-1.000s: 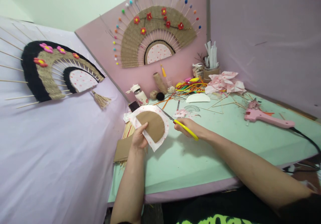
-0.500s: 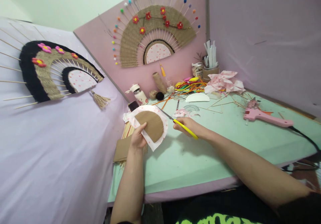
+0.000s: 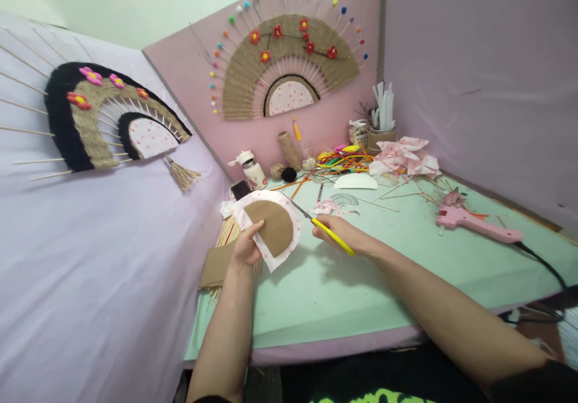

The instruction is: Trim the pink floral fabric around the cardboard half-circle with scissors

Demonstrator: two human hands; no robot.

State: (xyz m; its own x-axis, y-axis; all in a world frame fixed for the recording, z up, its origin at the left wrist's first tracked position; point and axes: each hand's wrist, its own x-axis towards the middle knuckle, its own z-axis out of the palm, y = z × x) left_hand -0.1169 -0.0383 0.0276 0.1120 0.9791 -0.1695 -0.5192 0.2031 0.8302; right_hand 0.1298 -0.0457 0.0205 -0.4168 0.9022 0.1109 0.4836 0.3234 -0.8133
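My left hand (image 3: 248, 245) grips a brown cardboard half-circle (image 3: 273, 227) together with the white, pink-dotted fabric (image 3: 295, 234) behind it, thumb on the cardboard. The fabric shows as a border all round the cardboard. In my right hand (image 3: 336, 231) is a pair of scissors (image 3: 332, 235) with yellow handles. Its blades point up and left, reaching the fabric's upper right edge. Whether the blades are apart is hard to make out. Both hands are above the green tabletop (image 3: 316, 306).
A pink glue gun (image 3: 478, 222) lies at the right, its black cord running off the table. Crumpled dotted fabric (image 3: 404, 156), a white bottle (image 3: 253, 171), twine and coloured stems (image 3: 345, 161) stand or lie along the back. Flat cardboard (image 3: 217, 267) and sticks lie left. Woven fans (image 3: 289, 59) hang on the walls.
The whole view has shifted slightly. My hands keep nearly the same pose, with the cardboard, fabric and scissors in almost the same place.
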